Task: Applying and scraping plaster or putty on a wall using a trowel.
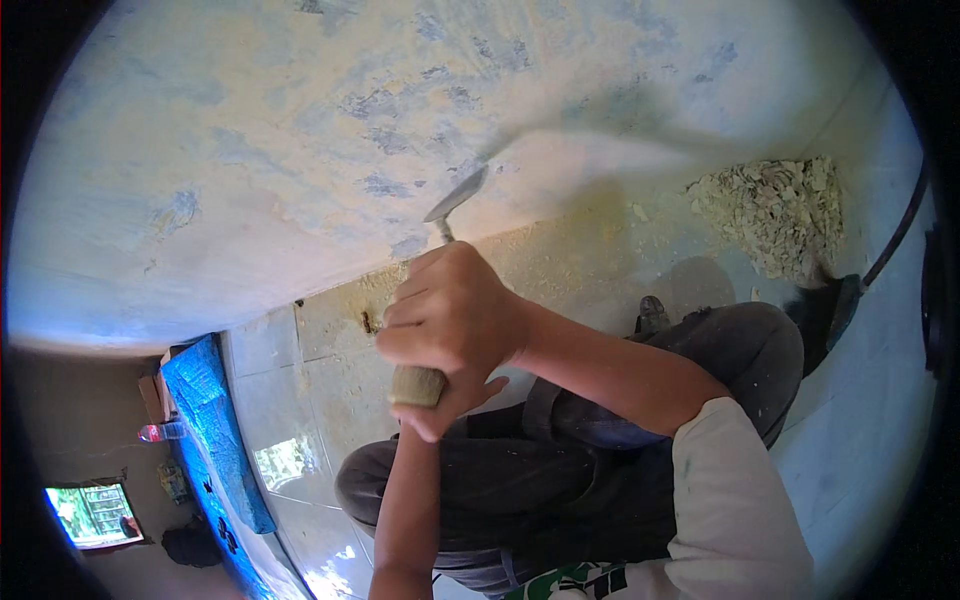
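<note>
My right hand is closed around the handle of a trowel. The trowel's thin metal blade touches, or nearly touches, the low part of the painted wall. Below and partly behind the right hand, my left hand also grips the handle near its butt end; most of its fingers are hidden. Around the blade, the pale paint shows scraped blue-grey patches.
Scraped flakes lie in a heap at the right, beside a dark dustpan-like thing. Small crumbs dot the tiled floor along the wall. My bent legs are close below. A blue sheet and a bottle are at left.
</note>
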A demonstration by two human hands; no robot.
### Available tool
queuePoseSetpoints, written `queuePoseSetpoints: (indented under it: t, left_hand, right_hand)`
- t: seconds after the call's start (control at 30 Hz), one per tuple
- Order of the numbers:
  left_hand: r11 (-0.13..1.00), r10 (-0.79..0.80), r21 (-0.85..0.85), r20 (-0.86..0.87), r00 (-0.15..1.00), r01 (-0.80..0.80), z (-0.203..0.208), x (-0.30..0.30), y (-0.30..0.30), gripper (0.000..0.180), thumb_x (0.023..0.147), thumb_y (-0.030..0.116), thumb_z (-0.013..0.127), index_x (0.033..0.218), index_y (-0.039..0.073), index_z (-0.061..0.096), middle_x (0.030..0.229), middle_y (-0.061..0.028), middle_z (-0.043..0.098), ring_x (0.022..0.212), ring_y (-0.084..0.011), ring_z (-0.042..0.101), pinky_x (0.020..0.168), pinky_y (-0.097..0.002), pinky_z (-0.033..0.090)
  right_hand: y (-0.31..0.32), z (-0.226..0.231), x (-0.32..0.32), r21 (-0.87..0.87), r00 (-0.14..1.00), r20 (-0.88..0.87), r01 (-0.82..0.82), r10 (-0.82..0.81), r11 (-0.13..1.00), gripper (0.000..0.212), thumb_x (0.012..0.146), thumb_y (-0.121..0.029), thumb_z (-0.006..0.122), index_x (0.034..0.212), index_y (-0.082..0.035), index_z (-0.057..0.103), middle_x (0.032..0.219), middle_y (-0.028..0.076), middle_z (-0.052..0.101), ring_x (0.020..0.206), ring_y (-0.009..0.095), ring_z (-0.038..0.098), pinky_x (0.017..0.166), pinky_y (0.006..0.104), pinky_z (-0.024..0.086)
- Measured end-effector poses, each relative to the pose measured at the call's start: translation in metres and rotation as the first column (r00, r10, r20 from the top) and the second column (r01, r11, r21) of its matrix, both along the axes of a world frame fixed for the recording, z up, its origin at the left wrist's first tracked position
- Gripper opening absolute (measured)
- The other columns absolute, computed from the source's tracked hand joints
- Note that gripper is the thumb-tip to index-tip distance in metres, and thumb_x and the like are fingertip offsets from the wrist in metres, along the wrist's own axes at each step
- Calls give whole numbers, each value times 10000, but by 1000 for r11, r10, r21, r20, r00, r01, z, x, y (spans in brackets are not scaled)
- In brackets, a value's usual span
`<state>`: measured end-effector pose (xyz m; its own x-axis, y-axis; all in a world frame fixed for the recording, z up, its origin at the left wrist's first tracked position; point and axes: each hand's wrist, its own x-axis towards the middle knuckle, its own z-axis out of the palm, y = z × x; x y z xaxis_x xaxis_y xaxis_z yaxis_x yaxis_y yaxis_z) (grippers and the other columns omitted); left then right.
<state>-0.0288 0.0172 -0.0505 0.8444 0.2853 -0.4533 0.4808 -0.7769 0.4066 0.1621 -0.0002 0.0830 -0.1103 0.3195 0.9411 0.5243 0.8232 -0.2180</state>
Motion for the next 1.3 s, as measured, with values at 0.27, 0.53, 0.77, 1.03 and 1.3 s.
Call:
queuePoseSetpoints:
  t: [0.27,0.53,0.77,1.03,1.3]
  left_hand:
    - [998,52,29,2,999,-52,8,4,-1,557,945,423,595,1351,48,525,1347,-155,574,1304,-276,489,1112,-408,347]
    - [996,5,91,67,998,-11,-8,-1,-1,567,957,457,558,1360,61,513,1371,-139,555,1311,-275,481,1119,-403,345]
    - [1000,13,-15,-82,997,-14,7,0,2,555,954,460,559,1344,67,529,1329,-146,573,1280,-270,504,1112,-404,349]
    - [998,-5,68,-61,998,9,11,6,-2,523,926,438,606,1283,57,580,1207,-166,636,1207,-287,562,1056,-405,402]
    - [998,-13,56,-22,1000,14,-4,-2,-2,514,920,415,620,1286,57,577,1265,-175,621,1197,-317,570,1036,-410,425]
  right_hand:
    - [2,-17,-5,-105,999,-34,38,-42,994,319,588,-400,627,499,-156,442,454,-7,435,401,191,498,383,331,369]
    - [3,-23,-10,-125,998,54,-20,27,992,326,592,-407,643,501,-154,459,453,-2,446,405,204,500,389,351,368]
    - [-1,-11,-10,-181,999,28,32,-28,983,367,615,-433,653,512,-143,452,473,-4,448,427,199,513,393,357,365]
    - [-1,-1,-1,-112,984,-86,144,-154,983,380,624,-441,675,532,-147,454,478,-1,456,430,213,518,399,355,373]
    - [-2,1,-7,-87,993,-94,63,-71,994,381,589,-457,661,527,-151,442,484,-3,450,422,206,506,393,353,371]
